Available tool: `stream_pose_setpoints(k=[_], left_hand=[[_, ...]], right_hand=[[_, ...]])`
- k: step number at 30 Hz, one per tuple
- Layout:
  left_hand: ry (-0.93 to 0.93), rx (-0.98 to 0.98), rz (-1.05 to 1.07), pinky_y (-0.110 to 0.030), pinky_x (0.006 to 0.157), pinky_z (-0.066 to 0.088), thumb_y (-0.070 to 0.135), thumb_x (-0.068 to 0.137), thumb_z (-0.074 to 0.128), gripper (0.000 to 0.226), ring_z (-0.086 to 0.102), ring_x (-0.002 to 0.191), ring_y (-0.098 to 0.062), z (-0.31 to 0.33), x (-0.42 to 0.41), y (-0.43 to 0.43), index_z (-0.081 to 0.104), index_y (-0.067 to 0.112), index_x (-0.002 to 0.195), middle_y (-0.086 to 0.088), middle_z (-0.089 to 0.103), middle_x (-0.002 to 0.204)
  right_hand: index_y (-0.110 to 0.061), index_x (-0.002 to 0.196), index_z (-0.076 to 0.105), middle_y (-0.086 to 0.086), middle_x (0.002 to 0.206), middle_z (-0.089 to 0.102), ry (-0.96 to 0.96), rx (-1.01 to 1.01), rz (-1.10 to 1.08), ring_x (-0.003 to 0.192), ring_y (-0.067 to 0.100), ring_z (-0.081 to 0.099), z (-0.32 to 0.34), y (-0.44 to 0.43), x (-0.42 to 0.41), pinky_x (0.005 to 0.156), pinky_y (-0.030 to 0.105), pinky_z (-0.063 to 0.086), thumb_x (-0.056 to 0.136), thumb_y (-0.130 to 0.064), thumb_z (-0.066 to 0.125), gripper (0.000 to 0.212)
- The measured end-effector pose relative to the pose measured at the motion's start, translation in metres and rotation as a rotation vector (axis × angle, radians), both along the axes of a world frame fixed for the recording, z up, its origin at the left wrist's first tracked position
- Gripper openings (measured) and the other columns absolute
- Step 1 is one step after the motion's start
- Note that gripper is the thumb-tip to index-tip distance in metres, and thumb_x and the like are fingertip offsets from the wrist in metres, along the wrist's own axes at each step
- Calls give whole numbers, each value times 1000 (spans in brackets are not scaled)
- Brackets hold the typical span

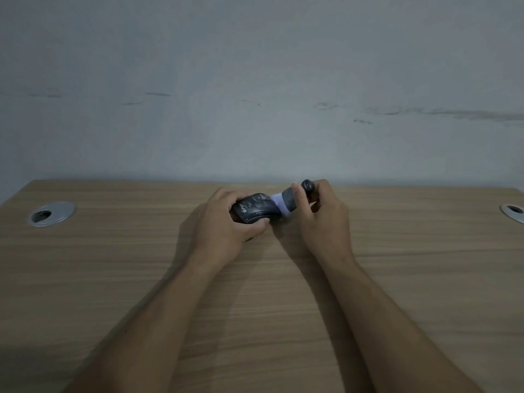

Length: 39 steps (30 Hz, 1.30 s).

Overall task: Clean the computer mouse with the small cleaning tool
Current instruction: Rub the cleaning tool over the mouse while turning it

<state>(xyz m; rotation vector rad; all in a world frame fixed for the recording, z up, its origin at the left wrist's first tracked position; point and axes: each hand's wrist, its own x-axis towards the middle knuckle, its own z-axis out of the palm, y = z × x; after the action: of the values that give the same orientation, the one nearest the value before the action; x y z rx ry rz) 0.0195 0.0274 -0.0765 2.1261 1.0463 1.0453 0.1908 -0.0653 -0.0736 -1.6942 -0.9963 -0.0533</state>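
Observation:
A dark computer mouse [253,209] with pale lettering on its body is gripped in my left hand [224,225], tilted on its side just above the wooden desk [113,279]. My right hand [320,217] holds the small cleaning tool [286,201], a dark stubby handle with a white brush head. The white head touches the right end of the mouse. My fingers hide part of the handle and the mouse's underside.
Two round grey cable grommets are set into the desk, one at the far left [52,213] and one at the right edge [514,212]. A pale scuffed wall [255,95] rises directly behind the desk's far edge.

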Motion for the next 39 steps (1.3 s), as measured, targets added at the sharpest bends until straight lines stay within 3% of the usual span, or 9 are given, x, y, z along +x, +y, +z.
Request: stream_pose_setpoints(k=[2, 6, 10, 14, 18, 25, 30, 35, 39], left_hand=[[-18, 2, -24, 3, 75, 38, 30, 70, 99, 49, 59, 88, 16, 0, 1, -1, 83, 23, 116, 10, 71, 108], [-27, 12, -51, 2, 77, 38, 28, 71, 99, 48, 59, 88, 19, 3, -1, -2, 82, 23, 115, 10, 70, 106], [-29, 2, -55, 4, 79, 38, 27, 71, 100, 51, 59, 90, 19, 4, -1, -2, 81, 23, 118, 10, 71, 109], [-19, 3, -59, 5, 77, 37, 28, 72, 100, 49, 57, 90, 24, 5, -1, -3, 81, 25, 117, 9, 71, 111], [-2, 9, -57, 5, 77, 37, 29, 72, 99, 50, 59, 94, 14, 5, -1, -3, 81, 23, 118, 6, 72, 113], [-13, -11, -69, 5, 76, 38, 26, 72, 99, 48, 58, 91, 24, 4, 0, -2, 81, 24, 117, 10, 70, 111], [-41, -21, -67, 4, 79, 39, 28, 72, 100, 50, 61, 98, 14, 3, 0, 0, 81, 22, 118, 8, 72, 116], [-43, -19, -67, 4, 77, 39, 24, 73, 99, 48, 59, 92, 19, 3, -1, 0, 81, 20, 118, 6, 72, 116], [-48, -14, -57, 5, 79, 38, 28, 74, 99, 51, 60, 98, 15, 3, -3, 0, 81, 22, 121, 7, 72, 116]], right_hand=[[-15, 100, 66, -1, 75, 70, 27, 16, -39, 71, 13, 61, 0, 1, 4, 64, 29, 44, 107, -40, 64, 26], [-17, 103, 63, -10, 71, 62, 6, 50, 10, 65, 3, 59, 3, 0, -2, 60, 16, 40, 110, -40, 61, 24], [-17, 104, 64, -3, 83, 70, 1, 3, -24, 75, 16, 63, -3, 3, 5, 67, 28, 40, 109, -40, 60, 24], [-17, 102, 64, -11, 76, 65, 43, 95, 20, 68, 2, 59, 5, -2, 0, 64, 17, 42, 111, -40, 59, 25], [-20, 101, 64, -9, 76, 65, -31, 11, 30, 69, 4, 61, 0, -1, 1, 63, 15, 40, 109, -41, 62, 22], [-16, 99, 67, -12, 64, 57, -2, 92, 33, 60, 4, 56, 5, -6, -6, 59, 14, 37, 109, -40, 63, 25], [-18, 98, 67, -3, 73, 69, 25, 36, -29, 73, 7, 63, 0, -4, 1, 59, 13, 39, 107, -42, 65, 25], [-16, 98, 66, -11, 65, 58, 24, 112, 27, 60, 4, 55, 6, -6, -10, 60, 17, 38, 108, -39, 64, 26], [-16, 95, 65, 2, 71, 69, 28, 22, -3, 73, 10, 62, 0, -6, -3, 58, 15, 40, 107, -39, 66, 26]])
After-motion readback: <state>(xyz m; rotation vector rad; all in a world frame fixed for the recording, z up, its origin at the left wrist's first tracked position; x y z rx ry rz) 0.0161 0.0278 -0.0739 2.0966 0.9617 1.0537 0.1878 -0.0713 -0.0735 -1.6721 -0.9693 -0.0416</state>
